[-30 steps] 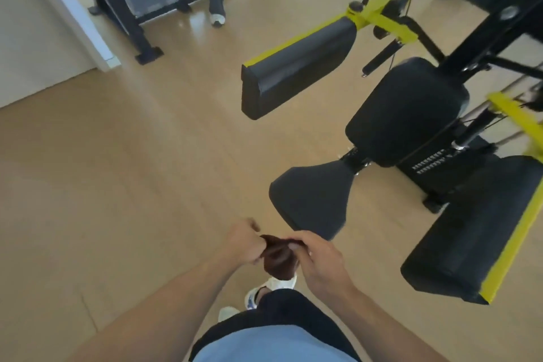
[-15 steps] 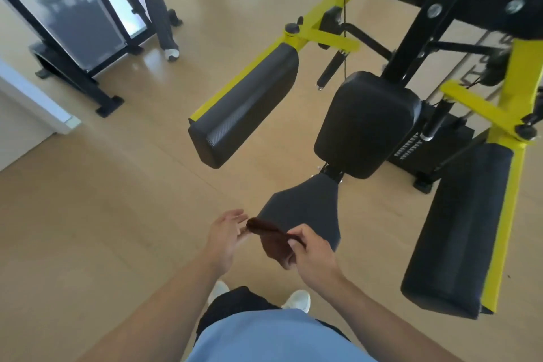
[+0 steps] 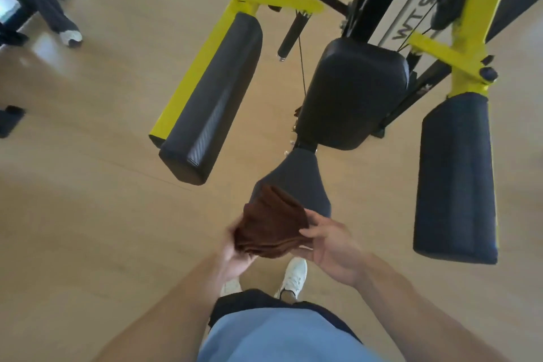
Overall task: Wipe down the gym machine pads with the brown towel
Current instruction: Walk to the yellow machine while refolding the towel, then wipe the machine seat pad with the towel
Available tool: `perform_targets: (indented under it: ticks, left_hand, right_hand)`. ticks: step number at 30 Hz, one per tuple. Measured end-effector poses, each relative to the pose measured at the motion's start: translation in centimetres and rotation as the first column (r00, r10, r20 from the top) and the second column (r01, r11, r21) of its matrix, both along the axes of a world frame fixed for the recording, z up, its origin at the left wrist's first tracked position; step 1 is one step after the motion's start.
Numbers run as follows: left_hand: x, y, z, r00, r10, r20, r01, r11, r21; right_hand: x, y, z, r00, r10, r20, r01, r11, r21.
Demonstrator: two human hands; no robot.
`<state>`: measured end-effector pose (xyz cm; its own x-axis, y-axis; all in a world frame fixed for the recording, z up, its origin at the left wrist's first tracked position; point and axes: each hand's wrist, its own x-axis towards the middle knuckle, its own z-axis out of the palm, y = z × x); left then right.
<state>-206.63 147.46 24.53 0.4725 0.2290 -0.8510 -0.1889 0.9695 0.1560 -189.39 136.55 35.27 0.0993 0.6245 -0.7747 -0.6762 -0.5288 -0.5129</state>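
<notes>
Both hands meet low in the middle of the view, holding the folded brown towel (image 3: 271, 222) between them. The left hand (image 3: 235, 247) cups the towel from below at its 7 o'clock edge, fingers hidden under the cloth; the right hand (image 3: 332, 247) has its palm turned up, with the thumb and fingertips (image 3: 313, 219) pressing the towel's 3 o'clock side. The towel is bunched in layers, its folds stacked along the near edge, and it overlaps the near tip of the seat (image 3: 296, 182), a dark tapered pad; whether it touches the seat cannot be told. At 12 o'clock from the seat sits the back pad (image 3: 349, 94), larger and rounded, fixed to the black upright of the machine. At 10 o'clock from the towel a long arm pad (image 3: 211, 100) slants on a yellow bar (image 3: 194, 73); at 3 o'clock a second arm pad (image 3: 455, 179) hangs from another yellow bar (image 3: 470, 38). A thin cable (image 3: 299, 47) runs down beside a black handle (image 3: 292, 35) between the left pad and the back pad. Below the hands are two white shoes (image 3: 292, 276) on the wooden floor (image 3: 88, 214). At 10 o'clock, far off, another person's leg (image 3: 44, 0) stands by a dark frame.
</notes>
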Motion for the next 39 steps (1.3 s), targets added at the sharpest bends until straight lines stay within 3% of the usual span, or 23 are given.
perform_targets:
  ticks: [4, 7, 9, 15, 18, 21, 25, 27, 28, 29, 31, 33, 36, 39]
  left_hand:
    - [0.3, 2.5, -0.3, 0.957, -0.218, -0.189, 0.243, 0.963, 0.120]
    - [1.3, 2.7, 0.1, 0.915, -0.318, -0.250, 0.369, 0.908, 0.197]
    - [1.8, 2.3, -0.1, 0.890, -0.334, -0.310, 0.417, 0.871, 0.258]
    - [0.8, 2.1, -1.7, 0.714, -0.345, -0.609, 0.607, 0.739, 0.293]
    - [0.7, 2.9, -2.8, 0.714, -0.289, -0.638, 0.610, 0.704, 0.364]
    - [1.6, 4.0, -3.7, 0.691, -0.206, -0.693, 0.644, 0.611, 0.460]
    - [3.1, 5.4, -6.2, 0.668, -0.064, -0.741, 0.632, 0.576, 0.519]
    - [3.2, 5.9, -8.6, 0.614, -0.008, -0.789, 0.646, 0.579, 0.497]
    - [3.2, 6.1, -10.0, 0.573, 0.000, -0.820, 0.685, 0.550, 0.479]
    - [3.3, 6.1, -11.4, 0.531, 0.007, -0.848, 0.737, 0.490, 0.465]
    - [3.9, 6.1, -14.1, 0.486, 0.020, -0.874, 0.834, 0.287, 0.471]
    - [5.3, 5.8, -16.5, 0.460, -0.061, -0.886, 0.885, 0.112, 0.452]
    - [7.9, 5.8, -19.6, 0.448, -0.228, -0.865, 0.894, 0.096, 0.438]
    - [9.2, 6.2, -21.3, 0.374, -0.181, -0.910, 0.925, 0.003, 0.379]
  right_hand:
    - [-1.0, -1.4, -1.3, 0.992, 0.119, 0.044, -0.111, 0.982, -0.156]
    - [-2.9, -0.9, -3.4, 0.994, -0.026, 0.108, 0.065, 0.927, -0.370]
    - [-4.1, -0.4, -5.7, 0.972, -0.121, 0.200, 0.197, 0.886, -0.421]
    - [-5.7, -0.2, -10.2, 0.812, -0.264, 0.520, 0.497, 0.779, -0.381]
    - [-5.0, 0.0, -11.3, 0.737, -0.249, 0.628, 0.531, 0.789, -0.310]
    - [-3.1, 1.0, -12.0, 0.651, -0.238, 0.721, 0.536, 0.816, -0.214]
    - [-0.2, 1.4, -15.2, 0.610, -0.106, 0.786, 0.447, 0.864, -0.230]
    - [0.8, 1.1, -17.9, 0.551, 0.122, 0.825, 0.345, 0.868, -0.358]
    - [1.1, 1.1, -19.2, 0.471, 0.229, 0.852, 0.294, 0.869, -0.397]
    - [1.2, 1.4, -20.7, 0.370, 0.291, 0.882, 0.235, 0.889, -0.392]
    - [0.9, 2.6, -24.2, 0.199, 0.398, 0.896, 0.025, 0.912, -0.410]
    - [0.2, 4.1, -27.6, 0.098, 0.560, 0.822, -0.179, 0.823, -0.539]
    - [-0.2, 5.8, -31.5, -0.008, 0.649, 0.761, -0.241, 0.737, -0.631]
    - [0.9, 6.5, -32.5, -0.107, 0.616, 0.781, -0.254, 0.742, -0.620]
